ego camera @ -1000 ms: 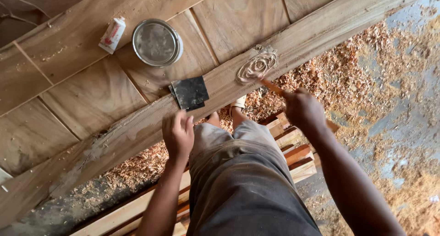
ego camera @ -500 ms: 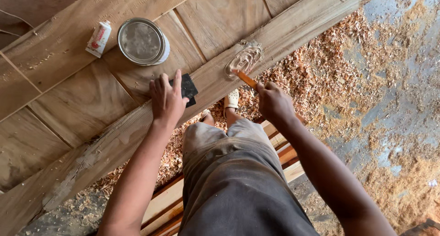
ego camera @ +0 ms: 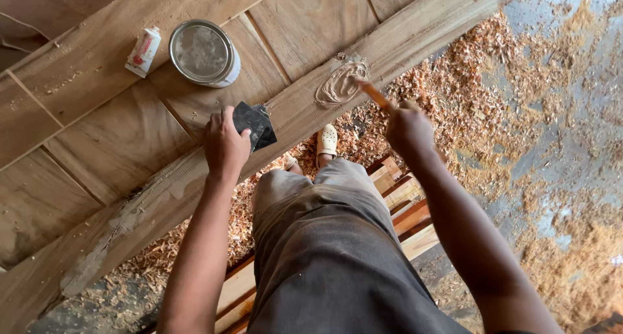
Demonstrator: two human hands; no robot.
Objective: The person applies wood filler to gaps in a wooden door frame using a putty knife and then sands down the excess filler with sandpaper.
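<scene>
Pressing a dark sandpaper sheet (ego camera: 254,125) against the wooden beam (ego camera: 162,191), the left hand (ego camera: 225,146) curls over it; at 3 o'clock, the right hand (ego camera: 407,127) grips a wooden stick (ego camera: 373,94) touching the filler-smeared carving (ego camera: 341,84). Heavy pressure could gouge the carving.

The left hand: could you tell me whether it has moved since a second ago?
Yes. The left hand has gone forward from the beam's near edge onto the dark sandpaper, towards the round tin.
</scene>
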